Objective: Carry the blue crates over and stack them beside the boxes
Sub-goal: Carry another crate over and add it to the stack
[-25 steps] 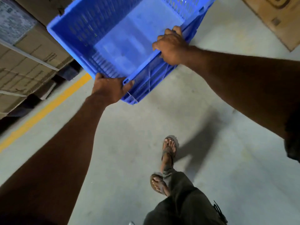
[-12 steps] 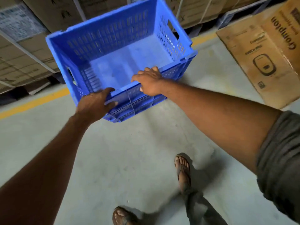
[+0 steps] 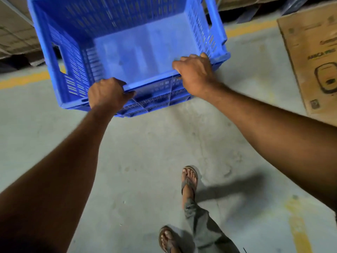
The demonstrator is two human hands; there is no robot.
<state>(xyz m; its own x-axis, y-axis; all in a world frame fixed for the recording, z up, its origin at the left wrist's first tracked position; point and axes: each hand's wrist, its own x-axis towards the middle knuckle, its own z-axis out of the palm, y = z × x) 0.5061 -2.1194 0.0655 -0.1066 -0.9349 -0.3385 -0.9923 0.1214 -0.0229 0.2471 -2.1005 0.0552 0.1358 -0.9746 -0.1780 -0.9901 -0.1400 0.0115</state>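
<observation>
An empty blue crate [image 3: 138,46] with slotted walls fills the upper middle of the head view, held above the concrete floor and tilted toward me. My left hand [image 3: 107,93] grips its near rim on the left. My right hand [image 3: 196,73] grips the same rim near the right corner. A printed cardboard box [image 3: 313,66] lies flat on the floor at the right. Stacked cardboard boxes [image 3: 16,39] stand behind the crate at the upper left, partly hidden by it.
A yellow line [image 3: 27,79] runs across the grey floor behind the crate. Dark pallets [image 3: 255,13] sit under boxes at the top right. My sandalled feet [image 3: 189,179] step on the floor below. Faded yellow paint [image 3: 299,229] marks the lower right.
The crate has swung level and closer in view as I turned and walked. Both hands have kept their grip on the near rim. The flat box at right has drifted further right.
</observation>
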